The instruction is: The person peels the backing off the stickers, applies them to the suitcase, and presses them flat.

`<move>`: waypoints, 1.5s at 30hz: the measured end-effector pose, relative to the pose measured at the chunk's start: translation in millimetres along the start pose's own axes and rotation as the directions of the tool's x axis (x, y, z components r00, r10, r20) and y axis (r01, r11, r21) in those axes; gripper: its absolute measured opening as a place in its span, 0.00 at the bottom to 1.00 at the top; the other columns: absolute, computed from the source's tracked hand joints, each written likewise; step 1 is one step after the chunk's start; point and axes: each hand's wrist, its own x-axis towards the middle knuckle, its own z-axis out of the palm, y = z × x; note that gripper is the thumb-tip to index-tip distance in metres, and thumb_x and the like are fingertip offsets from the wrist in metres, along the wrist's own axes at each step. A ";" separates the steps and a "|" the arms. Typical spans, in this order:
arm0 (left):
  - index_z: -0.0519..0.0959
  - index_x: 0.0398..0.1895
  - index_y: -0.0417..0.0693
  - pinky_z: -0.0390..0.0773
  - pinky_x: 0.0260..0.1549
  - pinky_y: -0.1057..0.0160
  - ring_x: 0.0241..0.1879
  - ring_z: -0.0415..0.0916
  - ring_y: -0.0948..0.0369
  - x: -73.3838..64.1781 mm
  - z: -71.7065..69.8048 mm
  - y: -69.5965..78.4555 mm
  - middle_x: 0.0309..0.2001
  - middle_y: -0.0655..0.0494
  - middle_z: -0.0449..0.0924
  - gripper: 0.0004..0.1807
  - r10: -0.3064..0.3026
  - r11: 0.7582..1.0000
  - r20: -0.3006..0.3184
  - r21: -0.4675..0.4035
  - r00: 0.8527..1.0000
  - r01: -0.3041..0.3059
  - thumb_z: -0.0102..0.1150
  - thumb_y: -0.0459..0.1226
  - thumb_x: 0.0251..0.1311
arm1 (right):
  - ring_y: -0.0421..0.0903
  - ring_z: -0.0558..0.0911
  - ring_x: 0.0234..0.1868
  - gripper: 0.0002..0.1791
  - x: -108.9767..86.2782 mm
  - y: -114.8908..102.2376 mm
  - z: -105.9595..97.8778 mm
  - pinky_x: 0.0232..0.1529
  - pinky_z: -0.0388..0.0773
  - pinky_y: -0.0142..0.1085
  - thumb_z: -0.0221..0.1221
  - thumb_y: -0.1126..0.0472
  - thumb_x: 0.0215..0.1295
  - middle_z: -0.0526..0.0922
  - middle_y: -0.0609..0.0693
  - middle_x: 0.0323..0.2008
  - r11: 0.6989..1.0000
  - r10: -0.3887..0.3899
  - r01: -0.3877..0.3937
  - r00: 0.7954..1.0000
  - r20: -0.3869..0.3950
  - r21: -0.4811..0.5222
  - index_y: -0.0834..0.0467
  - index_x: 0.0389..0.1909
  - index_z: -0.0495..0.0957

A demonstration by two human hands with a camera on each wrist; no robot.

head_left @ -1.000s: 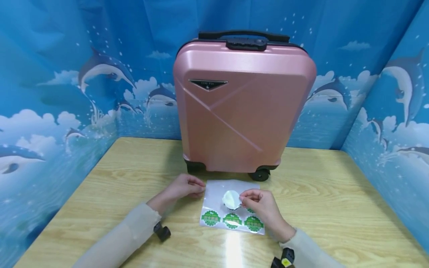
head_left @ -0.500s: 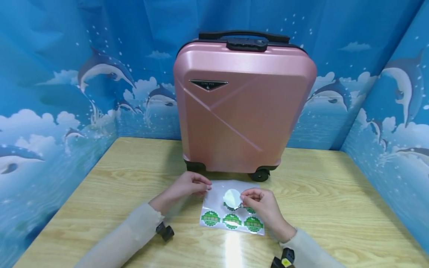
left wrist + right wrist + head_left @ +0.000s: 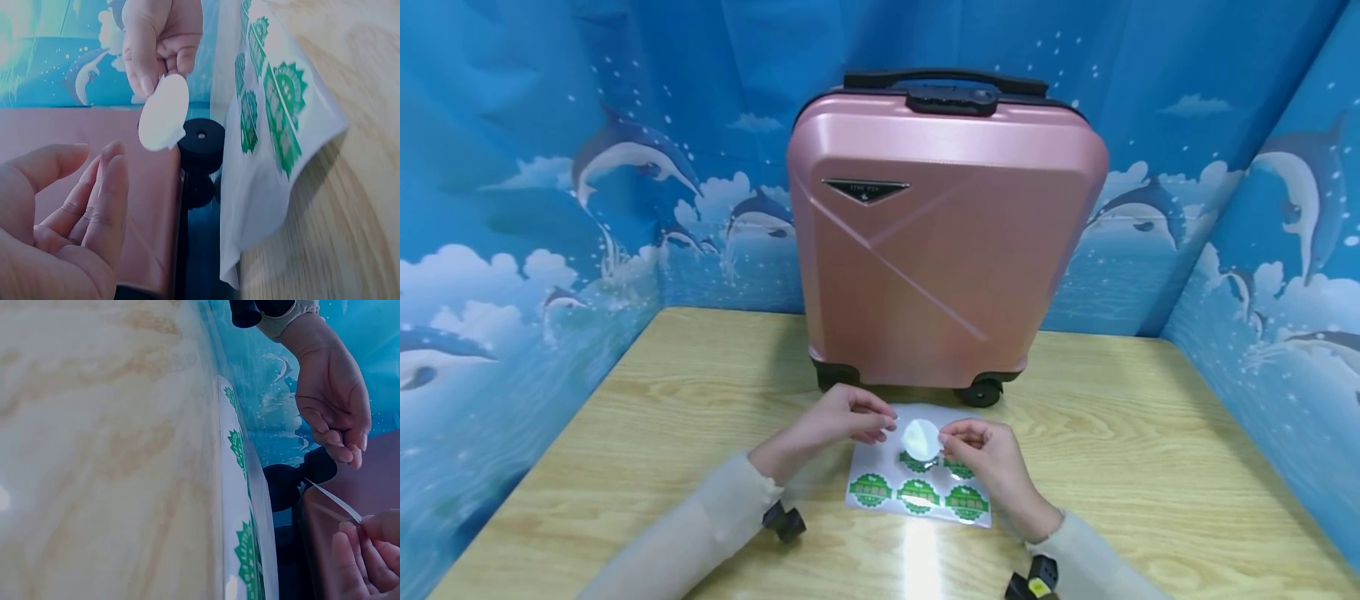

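A round sticker (image 3: 921,440), its pale back toward me, is pinched at its right edge by the thumb and fingers of my right hand (image 3: 996,471). It is held above the sticker sheet (image 3: 872,457), which bears several green badge-shaped stickers. To the left of the sticker, my left hand (image 3: 835,421) hovers over the sheet's upper left part. In the left wrist view a gap shows between its thumb and fingers, with nothing held. From the right wrist side, the sticker (image 3: 337,502) appears nearly edge-on.
Behind the sheet stands a pink suitcase (image 3: 925,275) with a black handle (image 3: 946,77) and a black wheel (image 3: 981,392). Beneath everything is a wood-grain table (image 3: 1135,467). A blue curtain (image 3: 715,100) with printed dolphins surrounds it.
My left hand has moved right, from the sheet's left edge toward the sticker. The pinched sticker has risen slightly and tilted, showing more of the sheet beneath. The suitcase stays put.
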 end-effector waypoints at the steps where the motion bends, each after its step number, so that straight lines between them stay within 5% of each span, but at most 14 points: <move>1: 0.79 0.44 0.29 0.81 0.39 0.54 0.33 0.83 0.58 0.1 1.1 0.9 0.39 0.40 0.83 0.14 0.002 1.000 0.004 -0.003 1.000 -0.002 0.58 0.34 0.60 | 0.46 0.83 0.28 0.05 0.3 -0.3 0.3 0.33 0.81 0.34 0.63 0.68 0.58 0.84 0.58 0.28 1.000 -0.003 0.003 1.000 -0.003 -0.007 0.67 0.34 0.81; 25: 0.82 0.40 0.35 0.81 0.38 0.51 0.32 0.82 0.56 5.0 16.1 8.2 0.34 0.47 0.84 0.12 0.025 1.000 0.020 -0.017 0.999 -0.025 0.61 0.35 0.59 | 0.41 0.82 0.27 0.05 -1.1 -9.1 6.1 0.34 0.81 0.33 0.62 0.69 0.58 0.84 0.59 0.28 0.993 -0.117 0.117 0.993 -0.018 -0.006 0.67 0.34 0.82; 32: 0.83 0.40 0.37 0.82 0.36 0.56 0.33 0.82 0.53 4.2 19.5 11.8 0.35 0.49 0.84 0.12 0.012 1.000 0.006 0.005 1.000 -0.012 0.62 0.37 0.59 | 0.41 0.82 0.27 0.05 -1.6 -11.1 7.4 0.35 0.82 0.40 0.63 0.68 0.58 0.84 0.57 0.28 0.989 -0.146 0.146 0.989 -0.018 -0.009 0.66 0.34 0.82; 45: 0.83 0.40 0.38 0.82 0.36 0.56 0.35 0.82 0.49 7.4 21.0 8.0 0.38 0.41 0.84 0.12 -0.004 1.000 -0.018 0.015 1.000 0.004 0.62 0.38 0.59 | 0.39 0.81 0.26 0.05 -1.5 -9.6 11.9 0.29 0.79 0.31 0.64 0.65 0.58 0.84 0.59 0.27 0.961 -0.272 0.273 0.962 0.015 -0.047 0.64 0.33 0.84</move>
